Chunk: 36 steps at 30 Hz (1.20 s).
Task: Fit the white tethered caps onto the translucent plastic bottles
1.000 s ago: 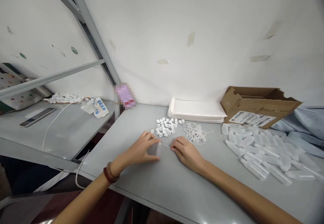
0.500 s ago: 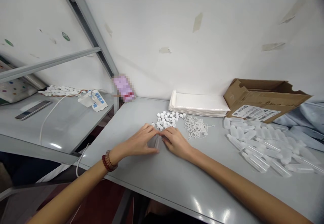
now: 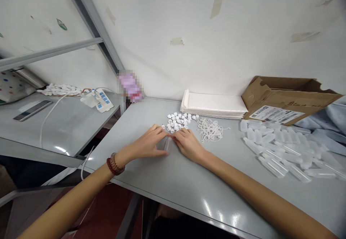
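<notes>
My left hand (image 3: 148,144) is closed around a small clear plastic tube (image 3: 167,145) that lies on the grey table (image 3: 189,181). My right hand (image 3: 188,144) meets it at the tube's open end, fingertips pinched together there. What the right fingers pinch is too small to make out. Just behind both hands sits a pile of small white caps (image 3: 178,121). A tangle of white strings (image 3: 210,129) lies to the right of the caps.
Several clear tubes (image 3: 281,149) are heaped at the right. A torn cardboard box (image 3: 286,97) and a stack of white sheets (image 3: 213,106) stand by the wall. A lower table at left holds a phone (image 3: 32,109), a cable and a power strip (image 3: 104,101).
My right hand has moved left from a stretched-out string to the tube's end, meeting my left hand. The view has tilted down slightly.
</notes>
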Tool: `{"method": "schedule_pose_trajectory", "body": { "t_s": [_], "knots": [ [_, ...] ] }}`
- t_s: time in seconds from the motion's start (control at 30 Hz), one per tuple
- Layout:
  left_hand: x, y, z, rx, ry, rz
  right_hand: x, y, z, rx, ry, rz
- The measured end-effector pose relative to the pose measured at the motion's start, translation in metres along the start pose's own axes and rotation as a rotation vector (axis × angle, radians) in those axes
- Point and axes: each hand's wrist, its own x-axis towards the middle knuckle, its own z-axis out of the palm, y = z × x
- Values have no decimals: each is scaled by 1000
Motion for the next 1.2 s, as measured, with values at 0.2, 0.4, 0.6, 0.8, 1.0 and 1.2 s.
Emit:
{"method": "schedule_pose_trajectory", "body": {
  "t_s": [0.2, 0.4, 0.6, 0.8, 1.0, 1.2],
  "knots": [
    [0, -3, -1, -30, -19, -5, -2, 3, -4, 35, 17, -23],
    [-1, 0, -4, -45, -6, -14, -21, 2, -31, 107, 127, -18],
    [14, 15, -12, -70, 0, -4, -76, 29, -80, 6, 321, 104],
    [65, 51, -1, -54, 92, 83, -134, 69, -118, -192, 453, 366],
    [108, 74, 24, 3, 120, 91, -157, 85, -145, -222, 239, 677],
    [117, 78, 45, 4, 182, 59, -166, 80, -153, -199, 96, 759]
  ]
}}
